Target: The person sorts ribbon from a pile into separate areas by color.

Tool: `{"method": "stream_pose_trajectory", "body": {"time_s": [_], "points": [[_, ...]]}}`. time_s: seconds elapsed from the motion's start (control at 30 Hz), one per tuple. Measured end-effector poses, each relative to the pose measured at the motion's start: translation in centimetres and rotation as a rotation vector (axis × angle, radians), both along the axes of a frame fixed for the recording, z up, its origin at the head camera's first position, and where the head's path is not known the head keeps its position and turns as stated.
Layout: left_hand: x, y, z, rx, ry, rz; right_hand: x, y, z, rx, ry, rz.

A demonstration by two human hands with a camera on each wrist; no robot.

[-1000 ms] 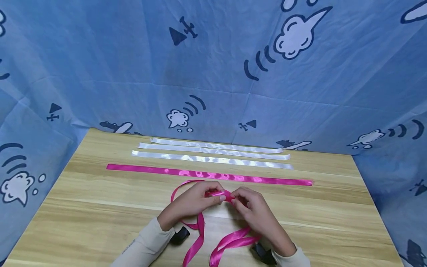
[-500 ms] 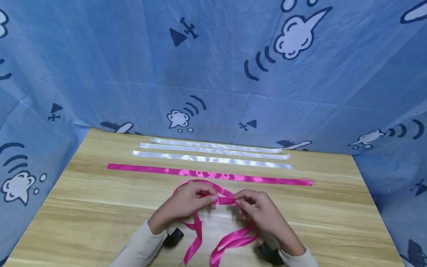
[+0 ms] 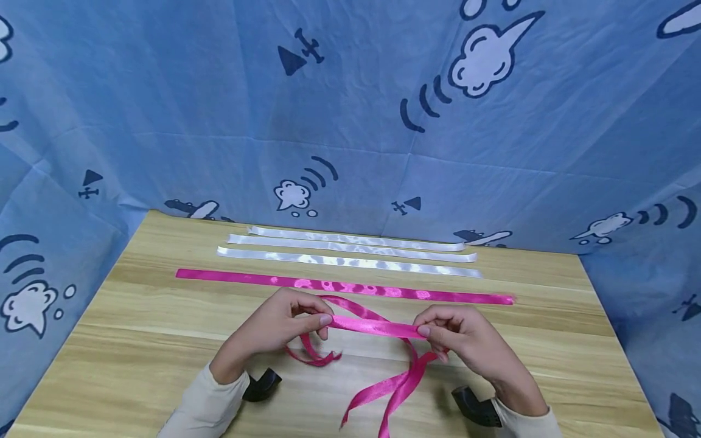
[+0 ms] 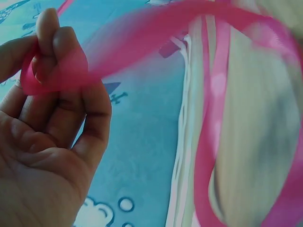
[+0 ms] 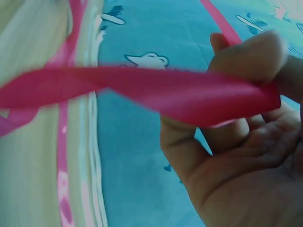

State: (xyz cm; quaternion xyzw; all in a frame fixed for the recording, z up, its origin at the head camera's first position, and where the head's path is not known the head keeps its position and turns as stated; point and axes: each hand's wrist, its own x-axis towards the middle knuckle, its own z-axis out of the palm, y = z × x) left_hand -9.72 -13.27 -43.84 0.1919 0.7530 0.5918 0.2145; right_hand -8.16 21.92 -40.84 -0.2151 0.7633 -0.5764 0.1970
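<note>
Left hand (image 3: 287, 321) and right hand (image 3: 471, 340) each pinch one pink satin ribbon (image 3: 375, 326); its straight span runs left to right between them, neither hand nearer, nearly parallel to the flat-lying pink ribbon (image 3: 345, 287) beyond.

Three white ribbons (image 3: 350, 262), two-plus pink ribbons (image 3: 375, 326)

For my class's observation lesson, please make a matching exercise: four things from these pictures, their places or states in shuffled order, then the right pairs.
Column 1
1. Curling pink ribbon
2. Straight pink ribbon
3. White ribbons
4. Blue cloth

Column 2
A. Three strips near the far edge of the table
B. Partly stretched between the left hand and right hand
C. Hanging behind the table
D. A single strip lying flat on the table

Right pairs: 1-B, 2-D, 3-A, 4-C
</note>
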Motion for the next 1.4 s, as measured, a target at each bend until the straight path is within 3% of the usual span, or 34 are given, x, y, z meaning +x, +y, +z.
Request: {"method": "stream_pose_trajectory", "body": {"time_s": [0.13, 0.33, 0.63, 0.87, 1.03, 1.4], "points": [[-0.1, -1.2, 0.3, -0.012, 0.030, 0.036, -0.3, 1.3, 0.4, -0.065, -0.022, 0.067], [-0.3, -2.8, 0.7, -0.057, 0.058, 0.094, -0.7, 2.9, 0.7, -0.081, -0.062, 0.104], [-0.3, -5.1, 1.1, -0.049, 0.100, 0.189, -1.1, 4.9, 0.3, -0.134, 0.034, 0.043], [0.1, -7.3, 1.0, -0.057, 0.141, 0.271, -1.0, 6.1, 0.2, -0.175, 0.046, 0.012], [0.5, -8.8, 1.1, -0.076, 0.160, 0.324, -0.9, 6.3, 0.7, -0.115, 0.022, -0.047], [1.3, -11.7, 1.9, -0.137, 0.184, 0.463, -0.9, 7.2, 1.1, -0.063, 0.037, -0.032]]}}
